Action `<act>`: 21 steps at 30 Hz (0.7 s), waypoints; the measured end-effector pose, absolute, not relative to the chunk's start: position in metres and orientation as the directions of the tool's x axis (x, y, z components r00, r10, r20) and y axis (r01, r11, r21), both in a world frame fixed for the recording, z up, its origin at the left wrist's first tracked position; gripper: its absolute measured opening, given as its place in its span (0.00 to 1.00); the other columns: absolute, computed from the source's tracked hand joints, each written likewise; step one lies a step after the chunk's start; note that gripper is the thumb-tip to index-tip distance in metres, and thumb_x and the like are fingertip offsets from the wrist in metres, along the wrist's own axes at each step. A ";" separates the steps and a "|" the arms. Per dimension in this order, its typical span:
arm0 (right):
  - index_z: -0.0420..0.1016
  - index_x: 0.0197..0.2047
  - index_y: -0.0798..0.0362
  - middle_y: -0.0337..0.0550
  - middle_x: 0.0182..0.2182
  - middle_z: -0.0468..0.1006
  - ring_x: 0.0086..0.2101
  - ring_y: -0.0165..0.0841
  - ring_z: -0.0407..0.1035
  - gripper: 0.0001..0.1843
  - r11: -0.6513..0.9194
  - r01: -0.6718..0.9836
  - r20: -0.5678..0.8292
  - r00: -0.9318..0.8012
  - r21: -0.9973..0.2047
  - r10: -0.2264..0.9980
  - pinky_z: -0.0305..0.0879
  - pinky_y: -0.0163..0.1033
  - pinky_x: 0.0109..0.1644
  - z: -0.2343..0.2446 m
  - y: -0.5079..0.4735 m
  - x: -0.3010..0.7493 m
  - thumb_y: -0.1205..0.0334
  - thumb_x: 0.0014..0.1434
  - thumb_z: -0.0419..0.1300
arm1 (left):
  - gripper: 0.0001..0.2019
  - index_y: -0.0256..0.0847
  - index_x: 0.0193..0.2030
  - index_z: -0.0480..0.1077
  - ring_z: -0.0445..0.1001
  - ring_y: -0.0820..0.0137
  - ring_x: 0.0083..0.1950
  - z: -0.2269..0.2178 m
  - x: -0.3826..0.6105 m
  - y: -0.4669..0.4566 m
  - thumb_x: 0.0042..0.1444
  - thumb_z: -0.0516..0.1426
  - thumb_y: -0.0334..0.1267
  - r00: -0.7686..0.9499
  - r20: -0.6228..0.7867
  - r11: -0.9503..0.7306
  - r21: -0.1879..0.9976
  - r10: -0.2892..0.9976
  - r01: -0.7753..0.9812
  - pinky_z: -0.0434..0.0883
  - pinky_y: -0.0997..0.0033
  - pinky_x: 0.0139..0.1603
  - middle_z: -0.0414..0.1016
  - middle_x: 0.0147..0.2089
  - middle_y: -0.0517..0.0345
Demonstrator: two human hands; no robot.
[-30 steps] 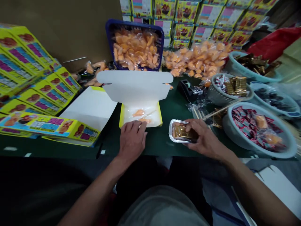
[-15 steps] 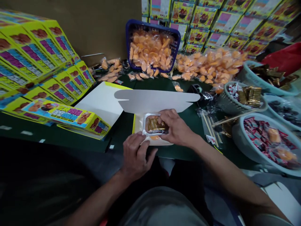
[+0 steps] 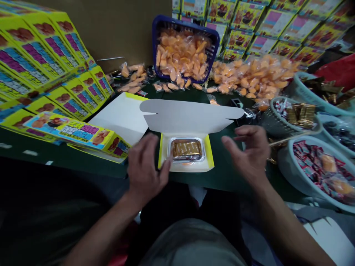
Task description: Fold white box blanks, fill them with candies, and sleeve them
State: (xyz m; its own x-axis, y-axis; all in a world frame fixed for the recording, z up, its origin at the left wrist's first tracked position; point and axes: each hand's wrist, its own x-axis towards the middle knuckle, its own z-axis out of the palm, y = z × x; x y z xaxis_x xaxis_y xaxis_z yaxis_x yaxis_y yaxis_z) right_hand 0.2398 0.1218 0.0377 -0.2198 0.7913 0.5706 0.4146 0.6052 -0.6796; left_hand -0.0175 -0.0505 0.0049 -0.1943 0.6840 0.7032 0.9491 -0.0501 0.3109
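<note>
In front of me an open yellow-and-white carton [image 3: 209, 162] lies with its white lid [image 3: 191, 116] raised at the back. Inside sits a foil tray [image 3: 203, 149] holding a gold-wrapped packet [image 3: 187, 149]. My left hand [image 3: 146, 166] hovers at the carton's left side, fingers apart and slightly blurred, with nothing in it. To the right of the carton, my right hand [image 3: 248, 155] is in the air, thumb and fingers spread and holding nothing.
Stacked yellow boxes [image 3: 52, 55] stand at left, with one box [image 3: 77, 133] lying before them. Behind are a blue basket [image 3: 155, 48] of orange packets and a loose heap [image 3: 249, 75]. Bowls of sachets [image 3: 285, 162] and gold packets [image 3: 302, 112] line the right.
Both hands have let go of the foil tray, which now rests in the carton. My right hand has moved right and opened; my left hand has shifted left.
</note>
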 end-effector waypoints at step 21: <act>0.77 0.43 0.49 0.34 0.29 0.76 0.30 0.31 0.71 0.09 0.491 0.404 0.503 -0.085 -0.771 0.860 0.69 0.39 0.39 -0.003 0.085 0.205 0.61 0.58 0.61 | 0.19 0.41 0.56 0.75 0.80 0.66 0.37 0.012 -0.034 -0.010 0.61 0.61 0.45 -0.593 0.425 0.210 0.664 0.684 0.718 0.76 0.63 0.47 0.81 0.39 0.58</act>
State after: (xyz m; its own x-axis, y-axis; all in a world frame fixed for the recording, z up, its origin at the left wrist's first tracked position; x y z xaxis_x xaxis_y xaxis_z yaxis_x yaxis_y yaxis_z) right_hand 0.2053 0.0852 -0.0028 -0.0850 0.8600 0.5031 0.4043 0.4913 -0.7715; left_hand -0.0342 -0.0102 0.0118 -0.5932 0.6836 0.4251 0.7176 0.2097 0.6642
